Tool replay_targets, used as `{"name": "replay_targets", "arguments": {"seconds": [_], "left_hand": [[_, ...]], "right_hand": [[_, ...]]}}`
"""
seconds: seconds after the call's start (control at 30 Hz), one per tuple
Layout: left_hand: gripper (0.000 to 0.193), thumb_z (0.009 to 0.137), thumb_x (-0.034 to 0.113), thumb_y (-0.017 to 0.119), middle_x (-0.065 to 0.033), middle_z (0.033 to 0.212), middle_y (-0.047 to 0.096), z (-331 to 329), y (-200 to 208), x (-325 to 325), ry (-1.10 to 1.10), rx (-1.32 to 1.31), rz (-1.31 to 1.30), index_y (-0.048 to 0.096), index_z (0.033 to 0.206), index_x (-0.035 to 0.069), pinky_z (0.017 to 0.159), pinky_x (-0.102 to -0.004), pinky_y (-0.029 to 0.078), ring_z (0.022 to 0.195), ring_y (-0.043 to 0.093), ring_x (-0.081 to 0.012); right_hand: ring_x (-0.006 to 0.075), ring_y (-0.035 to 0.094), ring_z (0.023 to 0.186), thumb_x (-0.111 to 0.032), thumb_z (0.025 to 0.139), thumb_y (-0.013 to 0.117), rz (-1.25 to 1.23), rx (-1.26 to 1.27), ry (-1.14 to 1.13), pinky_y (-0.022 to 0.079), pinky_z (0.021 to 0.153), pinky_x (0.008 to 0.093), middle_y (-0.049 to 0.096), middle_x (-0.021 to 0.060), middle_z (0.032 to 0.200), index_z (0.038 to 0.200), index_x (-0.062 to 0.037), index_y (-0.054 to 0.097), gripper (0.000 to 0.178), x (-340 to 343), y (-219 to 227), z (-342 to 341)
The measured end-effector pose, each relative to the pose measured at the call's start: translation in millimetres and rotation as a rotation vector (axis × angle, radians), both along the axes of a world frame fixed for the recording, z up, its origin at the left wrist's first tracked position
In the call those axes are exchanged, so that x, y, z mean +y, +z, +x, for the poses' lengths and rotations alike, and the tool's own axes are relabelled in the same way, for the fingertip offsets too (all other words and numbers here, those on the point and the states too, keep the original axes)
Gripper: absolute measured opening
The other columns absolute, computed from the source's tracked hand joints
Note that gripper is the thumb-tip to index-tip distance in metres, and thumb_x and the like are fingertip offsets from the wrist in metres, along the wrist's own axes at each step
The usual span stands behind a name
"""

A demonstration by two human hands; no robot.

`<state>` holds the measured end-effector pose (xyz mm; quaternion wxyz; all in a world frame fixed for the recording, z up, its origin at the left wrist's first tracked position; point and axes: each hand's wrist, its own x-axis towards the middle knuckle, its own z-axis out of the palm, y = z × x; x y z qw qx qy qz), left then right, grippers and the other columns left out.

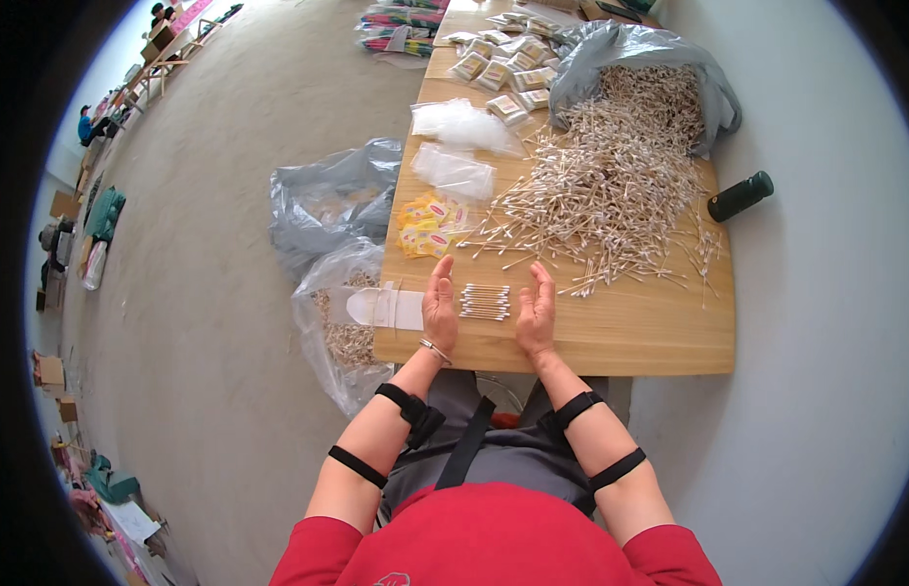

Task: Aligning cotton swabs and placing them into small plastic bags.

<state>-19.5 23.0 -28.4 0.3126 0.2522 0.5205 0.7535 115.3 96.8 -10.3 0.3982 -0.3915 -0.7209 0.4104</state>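
A small row of cotton swabs (485, 302) lies side by side on the wooden table, their tips pointing left and right. My left hand (440, 307) stands on edge just left of the row, fingers stretched forward. On the other side, my right hand (536, 310) is held the same way, palm inward, a little apart from the tips. Neither hand grips anything. Left of my left hand lies a clear plastic bag (391, 308) with a rounded flap. Beyond the row spreads a large heap of loose cotton swabs (611, 186), spilling from a grey plastic bag (723, 88).
Yellow printed cards (427, 227) and stacks of clear bags (454, 171) lie along the table's left side. Filled swab packets (508, 73) are piled at the back. A dark green bottle (741, 196) stands by the right wall. Plastic bags (337, 327) sit on the floor at left.
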Motion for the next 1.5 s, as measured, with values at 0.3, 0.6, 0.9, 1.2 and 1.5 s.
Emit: {"name": "replay_targets", "arguments": {"seconds": [0.3, 0.6, 0.9, 1.2, 1.5], "left_hand": [[0.056, 0.101, 0.037, 0.034, -0.0154, 0.141, 0.04, 9.3, -4.9, 10.4, -0.116, -0.003, -0.022, 0.034, 0.138, -0.005, 0.111, -0.032, 0.023, 0.133, 0.034, -0.0228], [0.058, 0.1, 0.039, 0.035, -0.0133, 0.143, 0.037, 3.3, -3.2, 3.4, -0.095, -0.246, 0.042, 0.033, 0.139, -0.004, 0.112, -0.0324, 0.021, 0.136, 0.03, -0.0222], [0.06, 0.1, 0.043, 0.034, -0.0131, 0.146, 0.033, 2.8, -2.8, 6.1, -0.173, -0.144, 0.017, 0.031, 0.14, -0.002, 0.114, -0.0346, 0.015, 0.138, 0.025, -0.0221], [0.064, 0.099, 0.044, 0.033, -0.0163, 0.146, 0.031, 4.3, -10.2, 7.4, -0.193, -0.071, 0.017, 0.029, 0.139, -0.006, 0.115, -0.0355, 0.016, 0.138, 0.024, -0.0232], [0.064, 0.099, 0.044, 0.032, -0.0161, 0.146, 0.031, 3.9, -4.2, 5.2, -0.209, -0.062, 0.006, 0.029, 0.14, -0.005, 0.115, -0.0351, 0.016, 0.138, 0.024, -0.0234]], "right_hand": [[0.0288, 0.036, 0.13, -0.017, 0.096, 0.039, -0.166, 0.2, 0.055, 0.026, 0.109, 0.0362, 0.038, 0.0162, 0.141, 0.134, 0.003, 0.036, 0.043, -11.5, -6.7, -34.0], [0.0378, 0.03, 0.134, -0.014, 0.083, 0.061, 0.309, -0.268, 0.152, 0.025, 0.111, 0.0418, 0.034, 0.0222, 0.141, 0.135, 0.0019, 0.034, 0.061, -6.2, 8.9, -0.4], [0.0375, 0.024, 0.136, -0.017, 0.077, 0.068, 0.286, -0.417, 0.347, 0.021, 0.113, 0.045, 0.028, 0.0227, 0.144, 0.137, 0.0031, 0.031, 0.073, -1.6, -2.4, 9.6], [0.0354, 0.007, 0.142, -0.047, 0.084, 0.056, 0.394, -0.904, 0.31, 0.006, 0.115, 0.0458, 0.01, 0.0242, 0.151, 0.142, 0.0075, 0.016, 0.089, -31.0, -4.2, -8.5], [0.037, 0.001, 0.142, -0.051, 0.084, 0.053, 0.382, -0.895, 0.342, 0.002, 0.115, 0.0464, 0.004, 0.0256, 0.151, 0.143, 0.0084, 0.008, 0.094, -37.1, -7.3, -8.4]]}}
